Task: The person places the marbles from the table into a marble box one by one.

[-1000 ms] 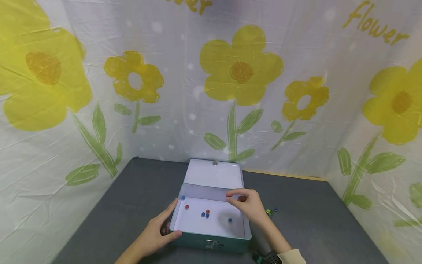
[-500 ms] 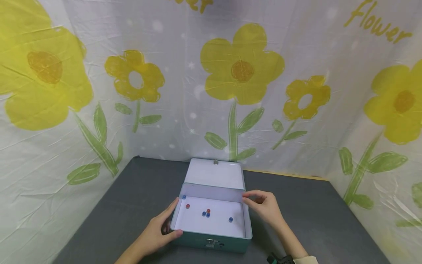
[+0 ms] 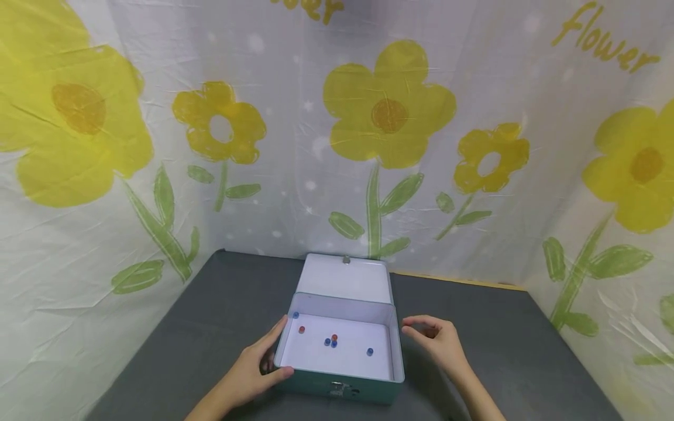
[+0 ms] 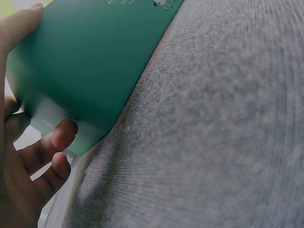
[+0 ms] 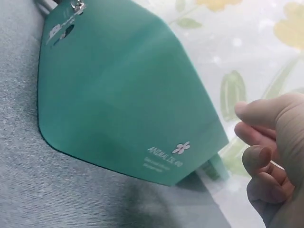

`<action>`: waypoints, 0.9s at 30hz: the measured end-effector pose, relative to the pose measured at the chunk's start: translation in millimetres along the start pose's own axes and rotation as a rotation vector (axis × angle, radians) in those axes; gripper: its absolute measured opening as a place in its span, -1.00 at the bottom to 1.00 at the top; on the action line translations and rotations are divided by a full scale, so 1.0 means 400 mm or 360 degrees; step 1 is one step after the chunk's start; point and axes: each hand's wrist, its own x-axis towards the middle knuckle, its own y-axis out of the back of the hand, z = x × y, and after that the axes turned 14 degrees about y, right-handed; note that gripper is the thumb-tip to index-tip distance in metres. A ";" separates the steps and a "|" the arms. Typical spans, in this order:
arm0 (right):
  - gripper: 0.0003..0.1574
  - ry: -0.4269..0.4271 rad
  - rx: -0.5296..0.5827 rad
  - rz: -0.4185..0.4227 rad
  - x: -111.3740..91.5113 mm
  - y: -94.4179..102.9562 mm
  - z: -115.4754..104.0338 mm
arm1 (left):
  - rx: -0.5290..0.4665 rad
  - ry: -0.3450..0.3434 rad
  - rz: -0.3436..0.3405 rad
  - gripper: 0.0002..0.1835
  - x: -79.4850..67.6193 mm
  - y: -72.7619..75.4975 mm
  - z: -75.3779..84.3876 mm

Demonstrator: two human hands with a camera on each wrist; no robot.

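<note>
A green tin box (image 3: 316,382) with a white inside stands on the table, its lid (image 3: 344,280) folded back. Small beads lie scattered on its floor, among them a blue bead (image 3: 370,352) at the right and a red bead (image 3: 301,330) at the left. My left hand (image 3: 247,371) grips the box's left front corner, thumb on the front rim and fingers along the side. Beyond the box's right wall hovers my right hand (image 3: 442,345), fingers loosely bent and a gap between thumb and forefinger. In the right wrist view nothing shows between the fingertips (image 5: 241,110).
The box rests on a dark grey cloth-covered table (image 3: 237,304). Behind rises a white curtain (image 3: 295,175) printed with yellow flowers. A metal clasp (image 3: 338,386) sits on the box's front.
My right hand has moved right, from above the box to outside its right wall. Small green and blue beads seen there earlier are now hidden by it. The left hand stays put.
</note>
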 end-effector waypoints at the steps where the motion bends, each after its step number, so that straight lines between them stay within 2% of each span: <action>1: -0.76 -0.0003 0.0004 0.0014 -0.002 -0.001 0.005 | -0.0004 -0.0010 0.0001 0.02 0.001 -0.001 -0.001; 10: -0.74 0.0038 -0.0006 0.0163 -0.019 0.005 0.065 | -0.0013 0.0059 -0.0023 0.02 -0.001 -0.003 -0.002; 17: -0.78 0.0017 -0.0236 0.0293 -0.023 0.034 0.120 | 0.0000 0.0042 -0.0005 0.02 0.003 0.005 -0.002; 22: -0.76 -0.0005 -0.0391 0.0275 -0.028 0.055 0.155 | 0.0004 -0.0036 0.0019 0.02 0.005 0.007 0.006; 27: -0.73 -0.0089 -0.0479 0.0221 -0.039 0.062 0.178 | 0.0013 0.0016 0.0003 0.02 0.002 -0.001 0.001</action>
